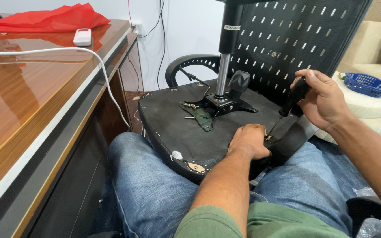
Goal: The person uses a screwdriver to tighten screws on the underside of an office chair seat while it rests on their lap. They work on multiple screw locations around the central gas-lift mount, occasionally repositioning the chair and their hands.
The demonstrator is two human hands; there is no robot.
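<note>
Beside the desk (31, 110), right hand (320, 99) grips screwdriver (287, 105); left hand (248, 141) clamps upturned chair seat (177, 128).

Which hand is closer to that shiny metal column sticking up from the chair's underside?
Left. The left hand rests on the seat base just below the metal column; the right hand holds a screwdriver farther off to its side.

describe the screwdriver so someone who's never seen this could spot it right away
Start at the upturned black office chair seat lying across the person's lap, metal post sticking up from its middle. At the seat's right edge, the right hand grips the screwdriver, while the left hand rests on the seat beside its tip. It is the only slim tool here: black handle, thin metal shaft angled down-left.
</note>
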